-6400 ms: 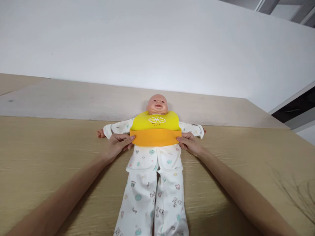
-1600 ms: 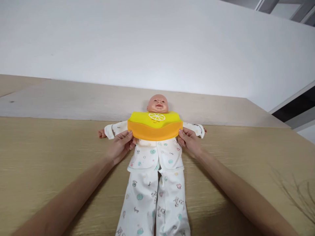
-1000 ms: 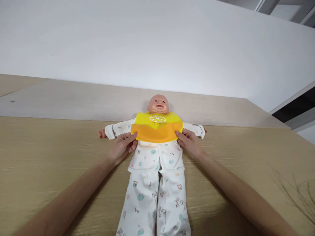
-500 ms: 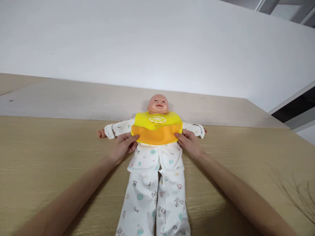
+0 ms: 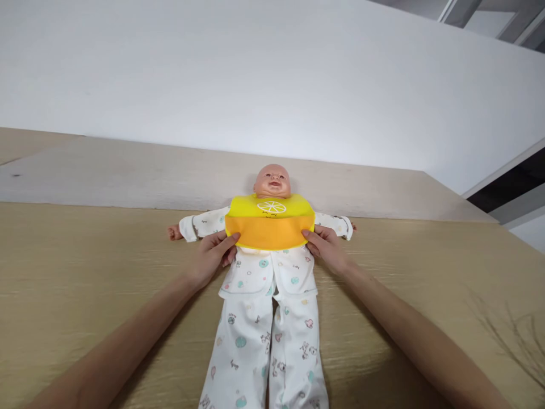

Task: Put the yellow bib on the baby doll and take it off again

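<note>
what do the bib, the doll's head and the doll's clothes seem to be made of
Bib: probably silicone or soft rubber, smooth and satiny; flat colours, no visible weave. Doll's head: likely vinyl or another plastic, smooth, with a faint sheen. Doll's clothes: fabric, perhaps cotton, matte, with soft folds and hems; the weave is too fine to tell.

Between the left hand (image 5: 209, 254) and the right hand (image 5: 328, 250), the upper edge of the orange pocket (image 5: 270, 233) on the yellow bib (image 5: 247, 208), wavy moments earlier, had drawn nearly straight (and now clipped the printed smile (image 5: 268, 216)). Both thumbs (image 5: 230, 239) lay farther in than when the bib was bunched.
</note>
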Motion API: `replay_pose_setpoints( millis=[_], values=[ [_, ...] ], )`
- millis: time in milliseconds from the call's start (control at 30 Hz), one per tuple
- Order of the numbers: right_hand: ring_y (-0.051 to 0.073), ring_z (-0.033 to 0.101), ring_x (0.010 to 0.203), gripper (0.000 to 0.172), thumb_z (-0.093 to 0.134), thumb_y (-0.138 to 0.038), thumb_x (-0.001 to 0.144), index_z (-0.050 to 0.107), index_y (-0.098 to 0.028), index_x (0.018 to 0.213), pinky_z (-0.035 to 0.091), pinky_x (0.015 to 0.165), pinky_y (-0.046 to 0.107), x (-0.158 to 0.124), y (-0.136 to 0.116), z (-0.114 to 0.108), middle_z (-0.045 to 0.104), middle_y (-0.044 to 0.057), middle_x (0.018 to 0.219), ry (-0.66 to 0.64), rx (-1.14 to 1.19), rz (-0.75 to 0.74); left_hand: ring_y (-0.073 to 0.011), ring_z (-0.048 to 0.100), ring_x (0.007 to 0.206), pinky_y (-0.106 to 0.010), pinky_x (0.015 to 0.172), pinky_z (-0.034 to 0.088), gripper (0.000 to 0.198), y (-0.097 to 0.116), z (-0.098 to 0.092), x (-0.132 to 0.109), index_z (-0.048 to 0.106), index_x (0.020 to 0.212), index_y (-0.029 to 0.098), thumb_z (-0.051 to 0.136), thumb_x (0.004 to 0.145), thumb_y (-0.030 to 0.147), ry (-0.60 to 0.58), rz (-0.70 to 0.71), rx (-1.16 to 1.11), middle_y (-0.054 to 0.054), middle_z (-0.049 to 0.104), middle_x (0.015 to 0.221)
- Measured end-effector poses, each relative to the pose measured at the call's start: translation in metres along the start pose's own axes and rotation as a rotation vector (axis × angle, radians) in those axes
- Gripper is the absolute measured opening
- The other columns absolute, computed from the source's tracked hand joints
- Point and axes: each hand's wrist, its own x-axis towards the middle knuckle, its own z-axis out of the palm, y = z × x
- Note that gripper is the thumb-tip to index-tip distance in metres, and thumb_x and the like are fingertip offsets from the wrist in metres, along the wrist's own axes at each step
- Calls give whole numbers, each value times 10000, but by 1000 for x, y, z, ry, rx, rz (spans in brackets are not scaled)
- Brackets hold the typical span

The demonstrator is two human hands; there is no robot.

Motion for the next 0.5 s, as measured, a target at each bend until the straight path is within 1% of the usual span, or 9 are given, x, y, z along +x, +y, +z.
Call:
replay_pose_setpoints(
  millis=[233, 333, 500],
  values=[
    [32, 166, 412, 558, 705, -660, 723, 419, -184, 673, 64, 439, 224, -2, -1, 0, 254, -96, 451, -14, 3, -19, -82, 317, 404, -228, 414, 217, 466, -2, -1, 1, 513, 546, 194, 688, 790, 551, -34, 24, -16, 17, 459, 428],
    [33, 184, 408, 571, 689, -675, 734, 409, -183, 660, 81, 435, 222, -3, -3, 0, 283, -89, 443, -11, -13, -35, -78, 311, 407, -223, 411, 213, 484, -3, -1, 1, 519, 565, 193, 710, 758, 593, -49, 17, -39, 25, 461, 434],
    [36, 224, 411, 585, 654, -678, 774, 387, -179, 627, 118, 439, 222, -3, -3, -2, 338, -67, 441, 2, -50, -63, -68, 317, 409, -211, 411, 221, 521, -1, 0, 1, 521, 592, 185, 754, 686, 642, -39, -9, -75, 32, 471, 441]
  ],
)
